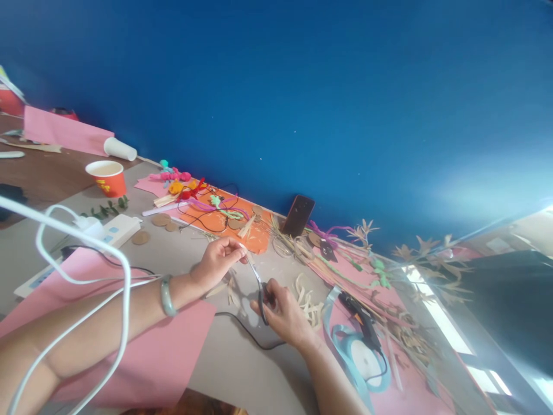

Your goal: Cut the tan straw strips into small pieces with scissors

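Note:
My right hand (283,314) grips a pair of scissors (260,288) by the black handles, its metal blades pointing up and left. Just beyond the blade tips, my left hand (220,262) pinches a small pale piece (242,248) between thumb and fingers; its kind is too small to make out. The blades reach close to that piece, but whether they touch it I cannot tell. A jade-coloured bangle (167,295) circles my left wrist. Pale dried strips (307,302) lie on the table to the right of the scissors.
A white cable (125,311) loops across the left foreground near a power strip (121,230). Left stands an orange paper cup (106,178). A dark phone (298,216) leans at the blue wall. Right lie a glue gun (360,317) and a blue ribbon roll (363,360). Pink paper (173,351) covers the front.

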Available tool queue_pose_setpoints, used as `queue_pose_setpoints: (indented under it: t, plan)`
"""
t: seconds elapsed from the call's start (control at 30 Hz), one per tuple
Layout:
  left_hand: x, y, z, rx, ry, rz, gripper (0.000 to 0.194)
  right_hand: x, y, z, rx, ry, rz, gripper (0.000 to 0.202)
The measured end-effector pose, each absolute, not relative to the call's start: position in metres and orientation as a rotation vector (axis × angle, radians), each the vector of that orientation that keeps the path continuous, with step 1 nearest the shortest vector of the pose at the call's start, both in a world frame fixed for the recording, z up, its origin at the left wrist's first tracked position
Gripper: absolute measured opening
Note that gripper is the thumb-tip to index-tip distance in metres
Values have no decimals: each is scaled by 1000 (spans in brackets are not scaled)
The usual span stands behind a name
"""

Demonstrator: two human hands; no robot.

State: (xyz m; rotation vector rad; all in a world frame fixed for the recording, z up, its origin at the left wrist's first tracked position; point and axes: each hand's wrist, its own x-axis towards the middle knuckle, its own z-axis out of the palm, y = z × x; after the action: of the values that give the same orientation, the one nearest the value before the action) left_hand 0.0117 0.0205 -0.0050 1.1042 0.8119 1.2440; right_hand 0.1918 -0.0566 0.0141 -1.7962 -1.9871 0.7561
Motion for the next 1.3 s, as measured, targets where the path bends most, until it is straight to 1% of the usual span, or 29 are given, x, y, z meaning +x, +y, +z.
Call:
queue_pose_setpoints:
  t: [0.33, 0.63, 0.9, 1.2, 1.3]
  plan:
    - [12, 20, -5, 1130, 824, 1253, 18, 190, -57, 18, -1782, -1895, 784, 32]
    - [11, 20, -9, 1159, 822, 1226, 13, 190, -57, 16, -1799, -1838, 853, 34]
    - [10, 19, -9, 1161, 823, 1230, 15, 191, -57, 15, -1768, -1838, 850, 33]
    - [10, 17, -1, 1157, 825, 1227, 19, 198, -54, 9, -1707, -1823, 952, 31]
    - [11, 17, 0, 1142, 827, 1230, 18, 196, -54, 10, -1682, -1721, 1006, 33]
